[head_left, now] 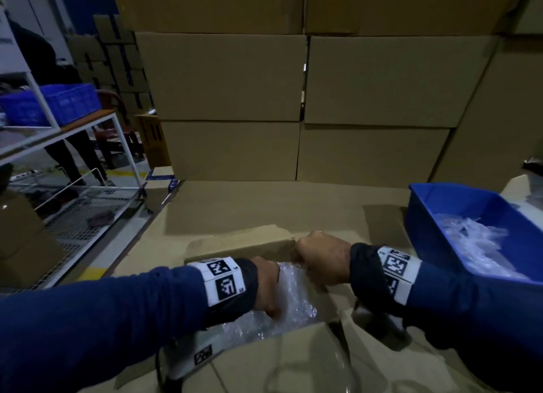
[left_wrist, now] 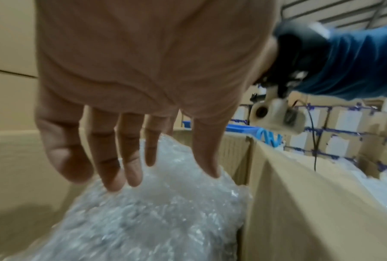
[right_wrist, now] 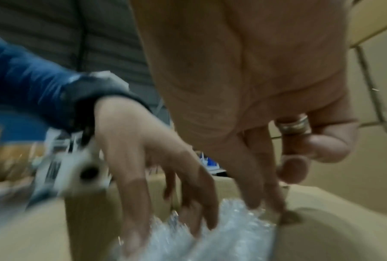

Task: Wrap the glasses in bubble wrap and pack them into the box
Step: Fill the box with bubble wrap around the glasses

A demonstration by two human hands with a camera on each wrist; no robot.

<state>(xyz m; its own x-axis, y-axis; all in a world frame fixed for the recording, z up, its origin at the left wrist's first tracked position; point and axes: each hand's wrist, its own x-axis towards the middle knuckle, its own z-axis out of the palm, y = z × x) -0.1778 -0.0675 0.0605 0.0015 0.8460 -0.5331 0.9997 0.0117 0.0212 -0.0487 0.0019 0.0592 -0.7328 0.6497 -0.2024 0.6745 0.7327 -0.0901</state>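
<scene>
The open cardboard box (head_left: 273, 360) serves as the landmark. Inside it lies a bubble-wrapped bundle (head_left: 289, 301), filling the space against the box's right wall (left_wrist: 299, 203) and reaching up near the rim; the glasses themselves cannot be made out through the wrap. The left hand (head_left: 267, 286) reaches down into the box from its left side, fingers (left_wrist: 112, 169) straight and spread, the tips resting on top of the bundle. The right hand (head_left: 320, 260) hangs over the box's far right corner, its fingers (right_wrist: 253, 185) pointing down to the bundle's far edge beside the cardboard wall; the little finger with a ring (right_wrist: 294, 124) is curled, and whether the others pinch the wrap I cannot tell. The far flap (head_left: 235, 242) stands folded outward. Just right of the box sits a blue bin (head_left: 435, 216) holding more bubble wrap (head_left: 473, 239). Behind the box, flat cardboard (head_left: 264, 204) lies bare up to a wall of stacked cartons (head_left: 293, 98).
</scene>
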